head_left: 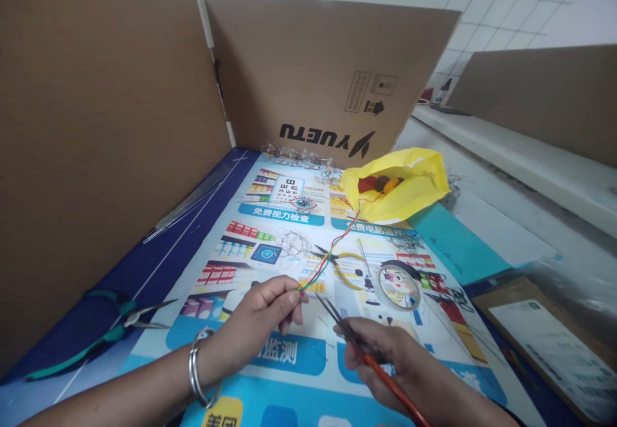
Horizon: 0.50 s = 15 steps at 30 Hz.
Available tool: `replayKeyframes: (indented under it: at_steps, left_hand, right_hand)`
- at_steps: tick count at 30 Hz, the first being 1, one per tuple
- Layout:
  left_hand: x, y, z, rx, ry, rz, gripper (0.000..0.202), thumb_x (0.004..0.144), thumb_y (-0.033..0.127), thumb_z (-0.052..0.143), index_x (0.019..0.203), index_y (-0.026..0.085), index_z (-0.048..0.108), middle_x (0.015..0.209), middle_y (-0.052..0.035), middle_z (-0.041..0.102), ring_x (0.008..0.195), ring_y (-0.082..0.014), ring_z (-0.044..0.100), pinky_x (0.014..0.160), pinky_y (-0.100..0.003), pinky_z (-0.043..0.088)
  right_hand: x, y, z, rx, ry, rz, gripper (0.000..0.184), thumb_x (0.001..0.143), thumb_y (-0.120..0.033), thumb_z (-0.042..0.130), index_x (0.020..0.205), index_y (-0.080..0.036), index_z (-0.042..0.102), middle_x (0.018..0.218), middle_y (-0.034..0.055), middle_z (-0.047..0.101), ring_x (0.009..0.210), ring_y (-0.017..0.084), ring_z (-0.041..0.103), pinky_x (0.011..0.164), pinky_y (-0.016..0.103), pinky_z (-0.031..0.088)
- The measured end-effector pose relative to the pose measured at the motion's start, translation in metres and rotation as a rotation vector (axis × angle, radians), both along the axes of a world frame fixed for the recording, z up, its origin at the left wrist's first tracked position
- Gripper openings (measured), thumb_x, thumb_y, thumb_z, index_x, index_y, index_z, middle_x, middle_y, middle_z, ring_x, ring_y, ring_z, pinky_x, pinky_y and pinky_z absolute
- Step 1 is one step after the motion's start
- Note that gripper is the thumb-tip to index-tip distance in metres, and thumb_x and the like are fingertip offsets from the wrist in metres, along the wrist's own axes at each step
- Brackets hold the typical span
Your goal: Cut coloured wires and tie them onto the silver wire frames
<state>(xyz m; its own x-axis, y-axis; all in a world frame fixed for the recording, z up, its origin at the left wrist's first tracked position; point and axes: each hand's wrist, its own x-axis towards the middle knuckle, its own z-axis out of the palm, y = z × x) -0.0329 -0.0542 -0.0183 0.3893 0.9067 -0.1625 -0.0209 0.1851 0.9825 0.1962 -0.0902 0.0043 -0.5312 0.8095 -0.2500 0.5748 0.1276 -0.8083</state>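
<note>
My left hand (267,314) pinches the ends of a bundle of red, green and yellow threads (332,253). The threads run up and right into a yellow plastic bag (414,179) holding spools. My right hand (380,350) grips red-handled scissors (347,330), whose open blades point up-left toward the thread ends, just short of them. A silver bangle sits on my left wrist.
A colourful printed poster (289,356) covers the table. On it lie yellow-handled pliers (344,263), a tape roll (399,285), wire bits (292,242) and teal-handled pliers (113,324) at the left. Cardboard walls (96,125) enclose left and back. A cardboard sheet (554,343) lies right.
</note>
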Motion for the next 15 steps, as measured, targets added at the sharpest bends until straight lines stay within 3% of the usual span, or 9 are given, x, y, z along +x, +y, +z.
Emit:
replayKeyframes:
  at_steps: [4,15]
  left_hand:
    - [-0.004,-0.008,0.001,0.107,0.050,-0.005,0.022,0.086,0.036,0.049,0.081,0.018,0.059,0.066,0.0002,0.058,0.055,-0.0094,0.048,0.055,-0.022,0.039]
    - [-0.004,-0.010,0.001,0.097,0.114,-0.067,0.026,0.088,0.036,0.045,0.076,0.017,0.057,0.065,0.0009,0.057,0.053,-0.0083,0.047,0.052,-0.021,0.038]
  right_hand:
    - [-0.014,-0.004,0.001,-0.071,0.075,-0.032,0.006,0.082,-0.022,0.049,0.087,-0.021,0.048,0.086,0.0021,0.059,0.073,0.014,0.053,0.063,0.022,0.043]
    - [-0.039,0.003,0.004,0.065,0.012,-0.055,0.017,0.082,-0.033,0.054,0.090,-0.020,0.049,0.083,0.0012,0.053,0.072,0.015,0.046,0.065,0.026,0.039]
